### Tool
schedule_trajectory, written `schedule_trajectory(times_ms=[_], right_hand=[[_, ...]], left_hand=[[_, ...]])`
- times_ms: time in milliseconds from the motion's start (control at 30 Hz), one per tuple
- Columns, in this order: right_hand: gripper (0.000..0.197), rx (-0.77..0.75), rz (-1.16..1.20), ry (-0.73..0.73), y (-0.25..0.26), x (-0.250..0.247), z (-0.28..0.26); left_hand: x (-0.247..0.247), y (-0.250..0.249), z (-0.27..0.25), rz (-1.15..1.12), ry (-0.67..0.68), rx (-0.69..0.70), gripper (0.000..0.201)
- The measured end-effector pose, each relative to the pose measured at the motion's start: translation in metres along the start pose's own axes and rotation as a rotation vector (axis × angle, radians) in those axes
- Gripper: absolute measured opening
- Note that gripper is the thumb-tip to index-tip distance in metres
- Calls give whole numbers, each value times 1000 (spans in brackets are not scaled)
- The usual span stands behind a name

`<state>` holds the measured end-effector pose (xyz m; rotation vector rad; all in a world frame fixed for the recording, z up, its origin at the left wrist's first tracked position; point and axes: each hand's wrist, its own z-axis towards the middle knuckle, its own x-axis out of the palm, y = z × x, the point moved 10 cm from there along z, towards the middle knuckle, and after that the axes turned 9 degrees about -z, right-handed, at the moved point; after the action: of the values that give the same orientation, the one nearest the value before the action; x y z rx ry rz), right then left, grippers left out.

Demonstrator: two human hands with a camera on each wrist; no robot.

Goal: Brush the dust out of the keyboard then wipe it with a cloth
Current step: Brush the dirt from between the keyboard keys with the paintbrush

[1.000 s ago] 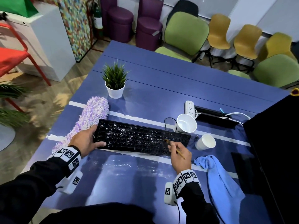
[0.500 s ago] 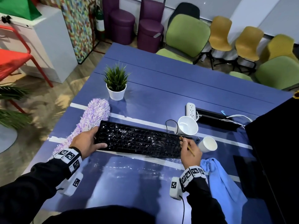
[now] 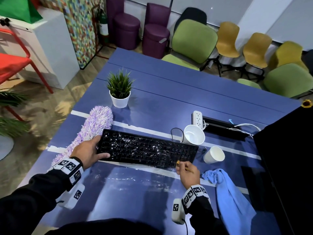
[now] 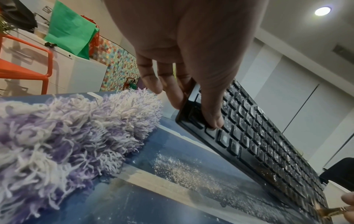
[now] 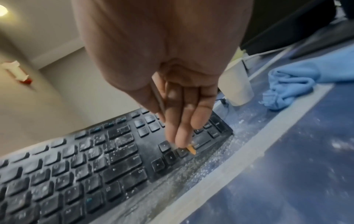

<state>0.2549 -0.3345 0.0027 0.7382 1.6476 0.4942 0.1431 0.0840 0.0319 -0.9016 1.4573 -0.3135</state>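
Observation:
A black keyboard (image 3: 147,148) speckled with white dust lies on the blue table (image 3: 169,102). My left hand (image 3: 94,150) grips its left end, thumb on the keys (image 4: 268,151) and fingers behind the edge, seen close in the left wrist view (image 4: 193,109). My right hand (image 3: 179,165) pinches a small brush (image 3: 177,162) at the keyboard's front right. In the right wrist view the brush's tan tip (image 5: 191,149) touches the arrow keys (image 5: 168,157) below my right hand (image 5: 182,136). A blue cloth (image 3: 227,189) lies crumpled just right of that hand.
A purple fluffy duster (image 3: 94,126) lies left of the keyboard. Two white paper cups (image 3: 194,136) (image 3: 214,155) sit past its right end, one tipped over. Behind are a potted plant (image 3: 119,92) and a power strip (image 3: 197,117). Swept dust (image 4: 182,168) lies along the front edge.
My right hand swept the brush toward the keyboard's right end, then drew it back to the front edge by the arrow keys. My left hand kept its hold on the left end.

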Motion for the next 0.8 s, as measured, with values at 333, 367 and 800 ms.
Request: schedule_trajectory(times_ms=[333, 367, 800], right_hand=[[24, -14, 133, -27, 18, -12, -10], [28, -28, 174, -55, 23, -17, -13], [20, -198, 75, -104, 71, -4, -37]], left_hand=[[4, 9, -2, 5, 3, 9, 53], [5, 11, -3, 13, 5, 11, 52], [10, 20, -4, -14, 30, 43, 49]])
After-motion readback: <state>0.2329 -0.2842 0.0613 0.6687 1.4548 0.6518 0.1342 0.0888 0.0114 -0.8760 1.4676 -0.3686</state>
